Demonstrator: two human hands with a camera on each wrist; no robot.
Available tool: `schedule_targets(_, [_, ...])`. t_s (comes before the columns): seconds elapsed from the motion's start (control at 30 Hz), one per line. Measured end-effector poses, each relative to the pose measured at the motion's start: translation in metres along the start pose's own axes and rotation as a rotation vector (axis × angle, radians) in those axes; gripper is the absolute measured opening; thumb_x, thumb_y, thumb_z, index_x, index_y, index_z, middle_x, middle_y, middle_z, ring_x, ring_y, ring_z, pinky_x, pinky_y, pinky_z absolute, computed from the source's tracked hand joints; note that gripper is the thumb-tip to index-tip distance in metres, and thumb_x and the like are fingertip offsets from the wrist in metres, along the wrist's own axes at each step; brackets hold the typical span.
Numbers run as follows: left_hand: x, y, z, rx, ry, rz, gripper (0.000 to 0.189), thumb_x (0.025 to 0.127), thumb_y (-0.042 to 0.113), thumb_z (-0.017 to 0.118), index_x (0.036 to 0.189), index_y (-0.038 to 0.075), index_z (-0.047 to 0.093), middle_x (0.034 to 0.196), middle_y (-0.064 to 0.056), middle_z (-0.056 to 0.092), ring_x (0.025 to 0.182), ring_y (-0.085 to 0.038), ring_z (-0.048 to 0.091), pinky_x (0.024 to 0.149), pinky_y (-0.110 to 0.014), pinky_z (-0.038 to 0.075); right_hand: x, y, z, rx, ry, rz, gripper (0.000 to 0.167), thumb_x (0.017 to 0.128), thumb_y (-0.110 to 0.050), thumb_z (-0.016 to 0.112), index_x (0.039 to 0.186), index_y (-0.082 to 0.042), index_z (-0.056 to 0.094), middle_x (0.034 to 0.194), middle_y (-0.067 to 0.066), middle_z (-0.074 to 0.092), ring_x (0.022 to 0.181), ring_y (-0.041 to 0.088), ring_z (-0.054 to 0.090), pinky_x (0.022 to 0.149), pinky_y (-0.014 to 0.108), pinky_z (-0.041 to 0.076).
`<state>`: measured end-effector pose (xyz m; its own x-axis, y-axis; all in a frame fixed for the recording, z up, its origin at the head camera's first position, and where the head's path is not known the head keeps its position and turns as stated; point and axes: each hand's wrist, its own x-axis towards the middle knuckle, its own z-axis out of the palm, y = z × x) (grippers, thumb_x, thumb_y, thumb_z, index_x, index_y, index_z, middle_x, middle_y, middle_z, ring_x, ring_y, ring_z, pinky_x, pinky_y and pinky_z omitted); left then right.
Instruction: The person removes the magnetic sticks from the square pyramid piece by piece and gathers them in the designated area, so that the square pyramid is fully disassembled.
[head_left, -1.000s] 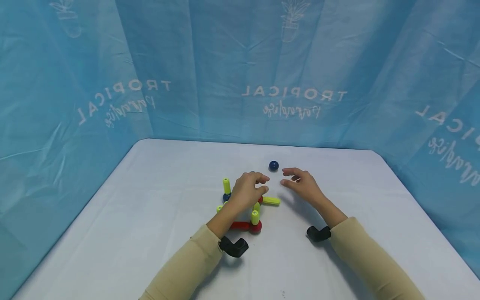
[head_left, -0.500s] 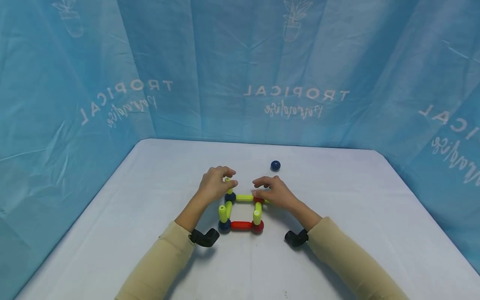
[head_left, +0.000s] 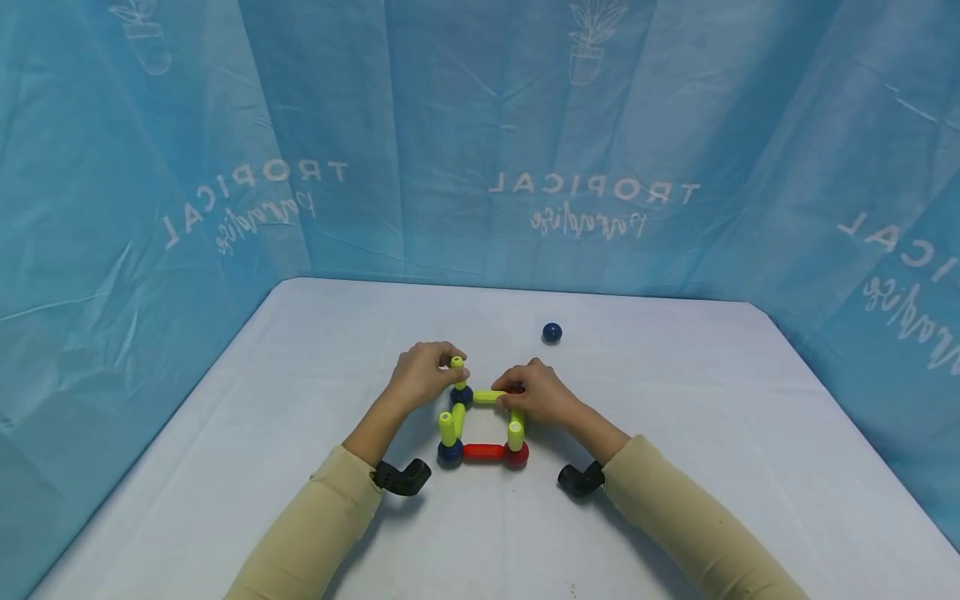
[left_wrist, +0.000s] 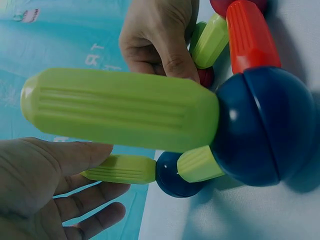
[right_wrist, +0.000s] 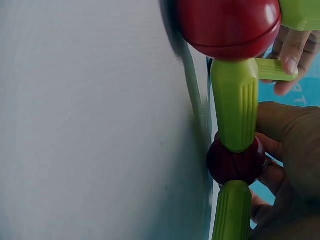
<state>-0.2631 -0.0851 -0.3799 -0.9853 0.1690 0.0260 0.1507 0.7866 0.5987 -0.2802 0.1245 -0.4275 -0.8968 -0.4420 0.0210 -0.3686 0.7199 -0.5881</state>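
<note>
A square frame of magnetic rods and balls lies on the table. Its front side is a red rod (head_left: 483,452) between a dark blue ball (head_left: 450,454) and a red ball (head_left: 516,456). Yellow-green rods form the other sides. My left hand (head_left: 423,375) pinches the upright yellow-green rod (left_wrist: 125,170) that stands on the back-left blue ball (head_left: 462,397), thumb on the near side. At the back right corner, my right hand (head_left: 540,394) holds the back red ball (right_wrist: 235,159) with thumb and fingers, mostly hiding it in the head view.
Upright yellow-green rods stand at the front left (head_left: 447,427) and front right (head_left: 515,436) corners. A loose dark blue ball (head_left: 552,333) lies farther back on the white table (head_left: 645,367). A blue printed curtain (head_left: 450,125) hangs behind the table and along its sides.
My left hand has moved left from above the frame and taken the back-left upright rod. My right hand has come left and down onto the back red ball. The loose blue ball stays put.
</note>
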Motion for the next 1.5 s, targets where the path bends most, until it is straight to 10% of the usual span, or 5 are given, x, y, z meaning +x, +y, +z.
schedule_targets(0.57, [-0.001, 0.000, 0.009, -0.125, -0.055, -0.023, 0.023, 0.085, 0.023, 0.069, 0.106, 0.013, 0.069, 0.095, -0.003, 0.066, 0.088, -0.018, 0.057, 0.066, -0.027, 0.042, -0.025, 0.015, -0.013, -0.026, 0.021, 0.089, 0.020, 0.082, -0.024, 0.072, 0.102, -0.022, 0.073, 0.094, -0.009, 0.067, 0.088, 0.015, 0.043, 0.071, 0.028, 0.038])
schedule_targets(1.5, [-0.009, -0.010, 0.049, -0.271, -0.174, 0.074, 0.018, 0.085, 0.018, 0.069, 0.103, 0.018, 0.070, 0.091, 0.000, 0.065, 0.082, -0.014, 0.055, 0.064, -0.026, 0.042, -0.066, 0.044, -0.042, -0.029, 0.004, 0.014, 0.029, 0.080, -0.025, 0.074, 0.109, -0.020, 0.071, 0.102, -0.009, 0.069, 0.094, 0.017, 0.045, 0.073, 0.029, 0.039])
